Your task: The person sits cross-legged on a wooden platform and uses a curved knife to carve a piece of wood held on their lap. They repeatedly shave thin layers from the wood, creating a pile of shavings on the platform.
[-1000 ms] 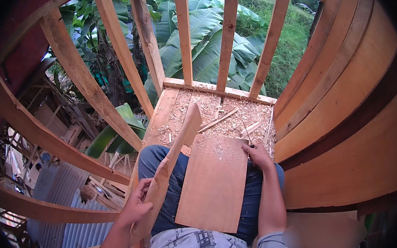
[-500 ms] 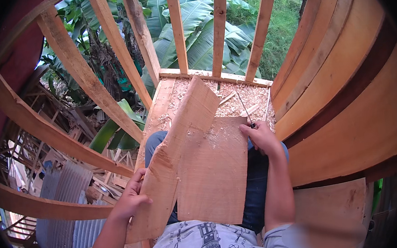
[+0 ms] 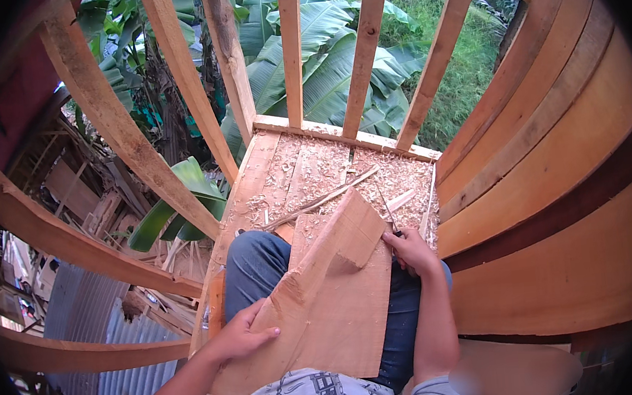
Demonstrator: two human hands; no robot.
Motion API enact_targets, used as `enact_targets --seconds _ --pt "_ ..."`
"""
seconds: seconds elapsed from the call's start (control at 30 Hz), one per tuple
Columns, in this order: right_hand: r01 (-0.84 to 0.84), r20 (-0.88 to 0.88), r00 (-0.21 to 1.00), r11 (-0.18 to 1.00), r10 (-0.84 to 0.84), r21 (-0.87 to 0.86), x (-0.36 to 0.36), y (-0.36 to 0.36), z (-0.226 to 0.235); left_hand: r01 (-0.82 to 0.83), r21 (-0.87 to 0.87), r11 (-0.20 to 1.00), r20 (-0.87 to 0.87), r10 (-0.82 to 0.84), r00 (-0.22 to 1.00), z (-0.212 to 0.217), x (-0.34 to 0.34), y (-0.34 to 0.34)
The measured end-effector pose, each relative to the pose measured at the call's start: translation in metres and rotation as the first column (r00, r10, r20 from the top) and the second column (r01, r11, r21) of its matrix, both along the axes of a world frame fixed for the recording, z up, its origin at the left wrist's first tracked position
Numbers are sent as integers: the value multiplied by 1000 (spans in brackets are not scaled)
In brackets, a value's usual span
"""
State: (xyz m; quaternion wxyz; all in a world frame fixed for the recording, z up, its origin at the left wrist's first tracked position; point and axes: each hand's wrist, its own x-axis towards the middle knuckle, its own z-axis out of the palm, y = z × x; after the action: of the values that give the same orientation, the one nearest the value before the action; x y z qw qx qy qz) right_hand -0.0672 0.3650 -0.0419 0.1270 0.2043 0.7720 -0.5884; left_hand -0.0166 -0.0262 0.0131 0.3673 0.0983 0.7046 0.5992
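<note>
A brown wooden board [image 3: 305, 298] lies slanted over my lap, gripped along its left edge by my left hand [image 3: 246, 334], thumb on top and fingers beneath. Under it is a second flat board [image 3: 359, 324], resting on my thighs. My right hand [image 3: 414, 251] is closed around the dark handle of a slim tool [image 3: 385, 205] with a long thin blade pointing away from me; its exact kind is unclear. The thumb of that hand is beside the slanted board's far right corner, and I cannot tell whether they touch.
Wood shavings [image 3: 306, 161] cover the plank floor ahead, with a long thin stick [image 3: 323, 198] among them. Upright wooden slats [image 3: 292, 58] stand in front and at left. Curved-looking planks [image 3: 552, 268] wall the right side. Corrugated metal sheets [image 3: 91, 312] lie below at left.
The slanted board has come nearer to me and shifted right, covering more of the lower board. My left hand moved right with it. The right hand, still holding the tool, is slightly lower.
</note>
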Motion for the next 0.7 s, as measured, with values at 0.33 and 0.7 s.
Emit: enact_targets --seconds 0.33,0.7 --pt "446 -416 827 892 -379 76 21 3 -32 95 -58 994 99 -89 991 -21 -20 15" --pt "19 -217 972 898 86 440 81 -92 24 116 -98 988 148 -101 984 -22 -29 25"
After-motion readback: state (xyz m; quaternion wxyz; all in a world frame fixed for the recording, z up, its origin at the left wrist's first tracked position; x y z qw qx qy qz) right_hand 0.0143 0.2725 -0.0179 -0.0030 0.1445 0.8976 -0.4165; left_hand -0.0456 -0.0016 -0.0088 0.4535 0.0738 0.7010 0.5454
